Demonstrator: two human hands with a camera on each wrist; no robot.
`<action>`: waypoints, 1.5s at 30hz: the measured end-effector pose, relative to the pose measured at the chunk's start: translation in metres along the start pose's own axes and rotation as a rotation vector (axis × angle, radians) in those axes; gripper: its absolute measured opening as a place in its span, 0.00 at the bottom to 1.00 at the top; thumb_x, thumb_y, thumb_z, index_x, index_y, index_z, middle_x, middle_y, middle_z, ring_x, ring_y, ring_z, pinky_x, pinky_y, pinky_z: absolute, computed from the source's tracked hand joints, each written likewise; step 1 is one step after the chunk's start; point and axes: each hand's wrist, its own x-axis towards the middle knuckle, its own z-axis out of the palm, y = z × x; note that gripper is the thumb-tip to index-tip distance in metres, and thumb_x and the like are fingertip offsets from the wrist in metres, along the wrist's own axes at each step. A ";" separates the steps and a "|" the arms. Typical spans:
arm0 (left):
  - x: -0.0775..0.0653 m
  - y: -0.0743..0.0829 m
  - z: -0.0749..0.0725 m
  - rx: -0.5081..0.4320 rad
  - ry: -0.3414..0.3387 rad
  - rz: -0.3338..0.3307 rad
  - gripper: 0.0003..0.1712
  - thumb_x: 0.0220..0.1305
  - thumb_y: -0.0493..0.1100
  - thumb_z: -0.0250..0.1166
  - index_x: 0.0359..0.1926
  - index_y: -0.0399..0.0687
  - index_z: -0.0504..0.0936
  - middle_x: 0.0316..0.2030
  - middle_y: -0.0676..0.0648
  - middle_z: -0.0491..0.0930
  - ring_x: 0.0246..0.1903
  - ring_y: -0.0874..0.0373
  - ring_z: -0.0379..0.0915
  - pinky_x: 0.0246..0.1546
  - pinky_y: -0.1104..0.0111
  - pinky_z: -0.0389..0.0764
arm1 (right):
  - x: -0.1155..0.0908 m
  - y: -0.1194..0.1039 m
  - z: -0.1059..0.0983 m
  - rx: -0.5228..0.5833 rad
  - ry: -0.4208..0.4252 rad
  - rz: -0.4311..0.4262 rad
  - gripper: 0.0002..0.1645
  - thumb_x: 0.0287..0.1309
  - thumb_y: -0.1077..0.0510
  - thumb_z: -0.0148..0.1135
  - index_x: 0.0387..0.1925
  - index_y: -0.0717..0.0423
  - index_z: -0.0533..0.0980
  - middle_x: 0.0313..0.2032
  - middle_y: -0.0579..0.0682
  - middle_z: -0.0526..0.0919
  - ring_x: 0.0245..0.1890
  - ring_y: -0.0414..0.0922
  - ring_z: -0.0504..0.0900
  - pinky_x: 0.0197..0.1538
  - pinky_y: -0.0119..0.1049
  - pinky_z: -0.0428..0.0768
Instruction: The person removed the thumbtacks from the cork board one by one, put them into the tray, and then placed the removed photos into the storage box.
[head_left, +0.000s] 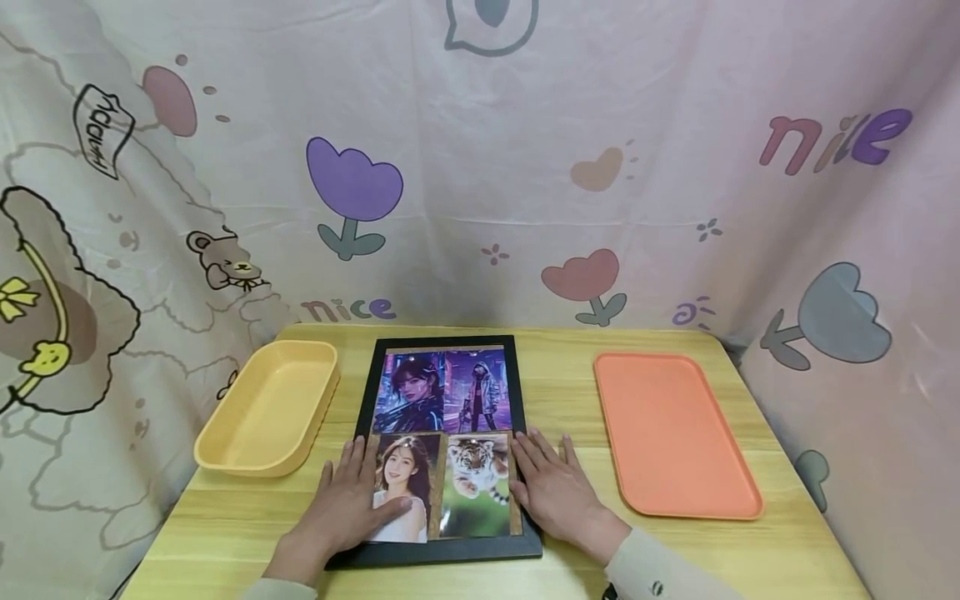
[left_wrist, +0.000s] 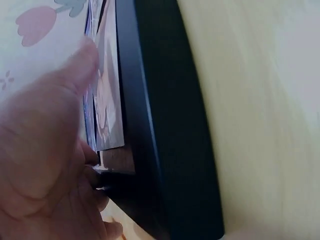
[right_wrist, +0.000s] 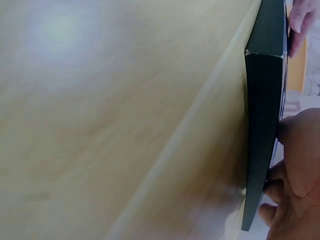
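Note:
A black picture frame (head_left: 450,551) lies flat on the table with a photo in each corner of its brown backing. Purple neon pictures (head_left: 480,392) fill the far half. In the near half are a portrait photo (head_left: 399,483) and a tiger cub photo (head_left: 474,508). My left hand (head_left: 337,504) rests on the frame's left side, fingers extended and thumb lying over the portrait's lower part. At the right side, my right hand (head_left: 558,496) touches the border beside the tiger photo, fingers pointing forward. The right wrist view shows its fingertips against the frame's edge (right_wrist: 265,115).
A yellow plastic basin (head_left: 270,408) stands on the table to the left. An orange tray (head_left: 678,433) lies to the right. Behind the wooden table (head_left: 558,375) hangs a printed curtain (head_left: 465,167), which also covers both sides.

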 end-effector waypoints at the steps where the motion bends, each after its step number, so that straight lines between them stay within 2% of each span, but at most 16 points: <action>1: 0.000 0.002 0.000 0.000 -0.004 0.003 0.70 0.64 0.81 0.57 0.83 0.31 0.46 0.81 0.25 0.45 0.81 0.27 0.40 0.75 0.27 0.46 | -0.002 0.003 0.000 -0.005 0.004 0.005 0.37 0.83 0.39 0.43 0.81 0.54 0.62 0.80 0.53 0.63 0.82 0.55 0.58 0.78 0.70 0.54; 4: 0.002 0.009 0.001 -0.015 -0.022 0.015 0.67 0.66 0.78 0.60 0.83 0.34 0.47 0.81 0.26 0.45 0.81 0.28 0.39 0.75 0.27 0.45 | -0.010 0.010 -0.001 -0.021 0.006 0.017 0.37 0.82 0.39 0.44 0.81 0.53 0.62 0.80 0.52 0.63 0.82 0.54 0.58 0.79 0.70 0.52; 9: 0.007 0.017 0.002 -0.040 -0.040 0.063 0.65 0.66 0.75 0.63 0.81 0.30 0.52 0.81 0.26 0.46 0.81 0.29 0.40 0.77 0.30 0.47 | -0.022 0.020 -0.001 -0.030 0.005 0.032 0.37 0.82 0.39 0.45 0.81 0.53 0.63 0.80 0.52 0.63 0.82 0.54 0.58 0.79 0.71 0.50; 16: 0.012 0.030 0.011 -0.027 -0.085 0.091 0.64 0.66 0.77 0.61 0.81 0.32 0.54 0.82 0.30 0.45 0.83 0.32 0.39 0.78 0.34 0.50 | -0.045 0.034 0.000 -0.073 0.028 0.047 0.37 0.81 0.39 0.47 0.80 0.53 0.65 0.79 0.52 0.66 0.81 0.55 0.61 0.78 0.73 0.52; 21: 0.009 0.040 0.016 -0.021 -0.082 0.114 0.65 0.65 0.78 0.60 0.82 0.33 0.54 0.83 0.31 0.45 0.83 0.34 0.39 0.79 0.35 0.52 | -0.057 0.041 -0.002 -0.109 0.054 0.026 0.36 0.81 0.39 0.48 0.78 0.55 0.67 0.78 0.52 0.68 0.80 0.56 0.63 0.78 0.73 0.52; 28: 0.006 0.049 0.020 -0.026 -0.075 0.155 0.67 0.63 0.80 0.60 0.82 0.33 0.53 0.83 0.30 0.44 0.83 0.34 0.38 0.79 0.35 0.51 | -0.069 0.048 -0.001 -0.123 0.130 0.009 0.35 0.79 0.40 0.52 0.75 0.55 0.71 0.76 0.53 0.72 0.78 0.56 0.67 0.77 0.72 0.54; 34: 0.005 0.052 0.025 -0.013 -0.071 0.158 0.68 0.63 0.81 0.59 0.82 0.33 0.53 0.83 0.30 0.44 0.83 0.35 0.39 0.79 0.36 0.52 | -0.073 0.056 0.002 -0.135 0.196 -0.023 0.34 0.77 0.40 0.55 0.73 0.55 0.74 0.73 0.53 0.75 0.76 0.56 0.71 0.75 0.73 0.57; 45: -0.001 0.056 0.026 -0.011 -0.060 0.187 0.66 0.65 0.80 0.57 0.81 0.32 0.54 0.82 0.30 0.46 0.83 0.34 0.41 0.79 0.37 0.54 | -0.080 0.059 0.005 -0.126 0.182 -0.013 0.34 0.77 0.39 0.55 0.73 0.53 0.74 0.74 0.52 0.75 0.76 0.55 0.70 0.76 0.72 0.55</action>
